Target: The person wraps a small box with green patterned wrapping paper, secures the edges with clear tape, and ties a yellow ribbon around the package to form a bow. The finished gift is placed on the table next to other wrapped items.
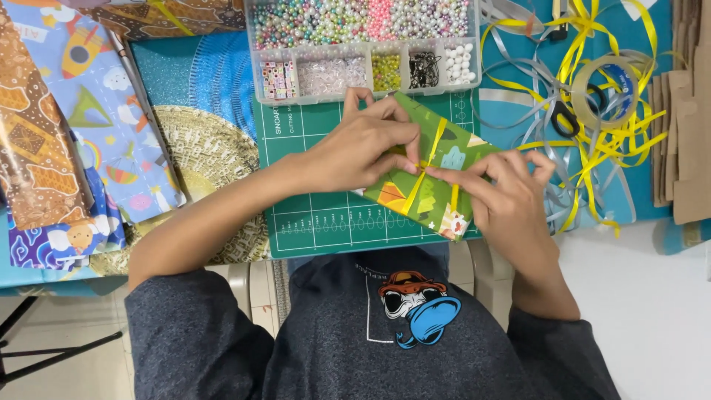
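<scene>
Pinching yellow ribbon (428,159) with both hands at frame centre: left hand (363,148) and right hand (507,196) closed on it atop the green wrapped box (426,178), long axis running upper left to lower right, on our cutting mat (318,215)

I see a blue-covered surface (518,111) carrying most of the clutter; a green cutting mat (318,222) lies at its near edge; a clear compartmented bead box (363,44) sits across the mat's far edge; patterned wrapping paper sheets (81,126) overlap at the left, beside a woven straw mat (207,148); at the right I make out tangled yellow and grey ribbon (592,141), a tape roll (603,89), black scissors (566,115) and brown cardboard pieces (685,111).
</scene>
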